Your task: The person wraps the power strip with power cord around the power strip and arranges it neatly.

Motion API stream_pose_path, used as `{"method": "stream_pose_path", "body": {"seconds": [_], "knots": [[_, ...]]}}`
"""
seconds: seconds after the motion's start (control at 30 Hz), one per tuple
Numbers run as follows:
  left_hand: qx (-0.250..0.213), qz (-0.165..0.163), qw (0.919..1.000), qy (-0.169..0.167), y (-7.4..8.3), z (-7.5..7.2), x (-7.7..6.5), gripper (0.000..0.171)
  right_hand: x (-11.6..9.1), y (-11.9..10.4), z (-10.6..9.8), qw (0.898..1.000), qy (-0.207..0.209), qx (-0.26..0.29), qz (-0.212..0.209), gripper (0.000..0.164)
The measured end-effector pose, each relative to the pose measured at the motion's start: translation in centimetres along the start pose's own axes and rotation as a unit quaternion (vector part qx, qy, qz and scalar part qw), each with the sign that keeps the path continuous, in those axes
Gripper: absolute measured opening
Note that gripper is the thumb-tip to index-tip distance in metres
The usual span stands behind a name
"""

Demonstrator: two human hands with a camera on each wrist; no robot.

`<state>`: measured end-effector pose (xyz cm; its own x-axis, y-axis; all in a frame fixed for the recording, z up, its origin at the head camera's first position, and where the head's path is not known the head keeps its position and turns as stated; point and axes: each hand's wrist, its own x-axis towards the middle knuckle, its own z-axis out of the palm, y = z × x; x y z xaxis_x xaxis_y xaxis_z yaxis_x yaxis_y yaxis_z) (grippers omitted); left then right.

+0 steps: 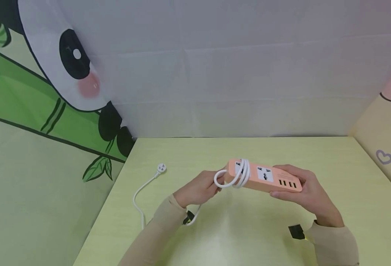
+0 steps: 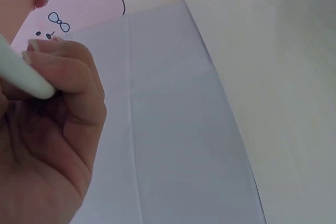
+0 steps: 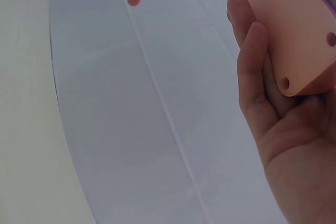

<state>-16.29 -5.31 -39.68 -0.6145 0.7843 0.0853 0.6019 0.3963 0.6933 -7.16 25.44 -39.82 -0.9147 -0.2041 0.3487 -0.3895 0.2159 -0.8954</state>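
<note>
A salmon-pink power strip (image 1: 253,176) is held up above the table, sockets and USB slots facing the head camera. My right hand (image 1: 306,188) grips its right end, thumb on the near edge. In the right wrist view, that hand's fingers (image 3: 254,72) curl along the strip's plain underside (image 3: 286,30). Several turns of white cord (image 1: 243,173) wrap the strip's left end, with a loop standing out. My left hand (image 1: 200,188) is at that end, its fingers curled round the white cord (image 2: 23,72) in the left wrist view.
The cord's plug (image 1: 161,168) lies on the pale yellow-green table (image 1: 248,229) at the left, its lead running toward my left sleeve. Dark straps (image 1: 296,232) show at the wrists. A pale wall sheet (image 1: 228,85) rises behind the table.
</note>
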Motion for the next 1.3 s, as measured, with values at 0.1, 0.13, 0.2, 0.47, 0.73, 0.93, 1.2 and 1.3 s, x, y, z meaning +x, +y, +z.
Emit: {"method": "stream_pose_path", "body": {"seconds": [0.1, 0.13, 0.2, 0.47, 0.73, 0.93, 1.2, 1.3], "knots": [[0.004, -0.017, 0.9997, 0.016, -0.1, 0.2, 0.1, 0.039, 0.0, 0.1, -0.1, 1.0, 0.01, -0.003, 0.013, 0.054], [0.0, -0.025, 0.9996, 0.012, 0.0, 0.3, 0.0, 0.041, 0.0, 0.1, -0.1, 1.0, 0.013, -0.005, 0.017, 0.054], [-0.006, -0.04, 0.9992, -0.003, 0.0, 0.4, 0.0, 0.041, 0.0, 0.2, -0.2, 1.0, 0.018, -0.008, 0.024, 0.053], [-0.002, -0.049, 0.997, -0.06, 0.6, 0.9, -0.1, 0.023, 0.2, 0.3, -0.2, 0.998, 0.038, -0.029, 0.03, 0.054], [-0.002, -0.057, 0.9982, -0.017, 0.9, 1.8, -0.7, 0.024, 0.3, 0.4, -0.1, 0.996, 0.068, -0.048, 0.039, 0.051], [0.027, -0.062, 0.9974, -0.023, 1.4, 2.3, -0.9, 0.036, 0.5, 0.2, -0.1, 0.992, 0.099, -0.063, 0.049, 0.048], [0.057, -0.072, 0.9954, -0.026, 2.2, 2.8, -1.2, 0.027, 0.6, 0.2, 0.0, 0.99, 0.106, -0.062, 0.071, 0.047], [0.083, -0.064, 0.9944, -0.014, 2.6, 2.7, -1.4, 0.021, 0.6, 0.3, -0.1, 0.989, 0.107, -0.068, 0.076, 0.047]]}}
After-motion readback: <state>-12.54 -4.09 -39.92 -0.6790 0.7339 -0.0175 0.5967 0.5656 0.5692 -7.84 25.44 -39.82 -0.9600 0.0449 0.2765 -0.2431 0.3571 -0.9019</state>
